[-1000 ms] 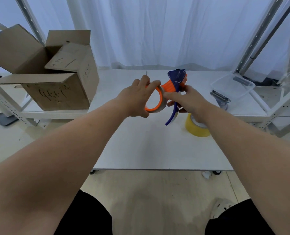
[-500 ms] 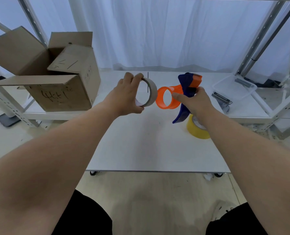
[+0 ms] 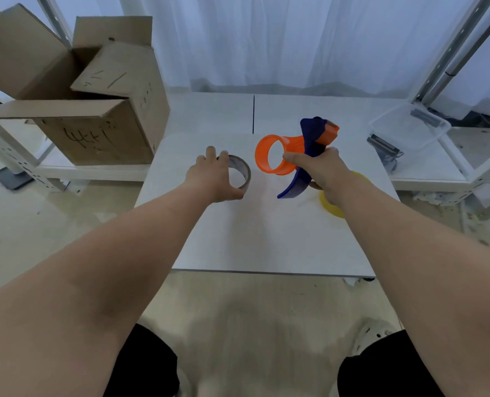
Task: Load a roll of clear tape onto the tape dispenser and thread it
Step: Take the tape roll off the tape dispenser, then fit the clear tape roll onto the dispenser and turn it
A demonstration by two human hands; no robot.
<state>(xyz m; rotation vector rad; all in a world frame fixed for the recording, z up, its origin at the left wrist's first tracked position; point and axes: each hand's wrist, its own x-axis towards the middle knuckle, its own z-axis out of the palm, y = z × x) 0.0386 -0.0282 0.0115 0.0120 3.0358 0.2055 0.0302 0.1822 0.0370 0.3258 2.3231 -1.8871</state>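
My right hand (image 3: 321, 170) grips the blue handle of the tape dispenser (image 3: 301, 156) and holds it above the white table (image 3: 261, 239). Its orange hub ring stands bare and faces left. My left hand (image 3: 212, 179) holds a nearly spent grey cardboard tape ring (image 3: 242, 171) low over the table's left middle, thumb below it and fingers over its top. The ring and the dispenser are apart, with a small gap between them. A yellow roll of tape (image 3: 331, 204) lies on the table, mostly hidden behind my right wrist.
An open cardboard box (image 3: 95, 110) sits on a low shelf at the left. A clear plastic tub (image 3: 409, 127) and a metal clip object (image 3: 384, 147) rest at the right. Metal rack posts stand on both sides, and a white curtain hangs behind.
My left hand pulled the grey ring off the orange hub, then carried it down and left toward the table. The dispenser in my right hand stayed roughly in place.
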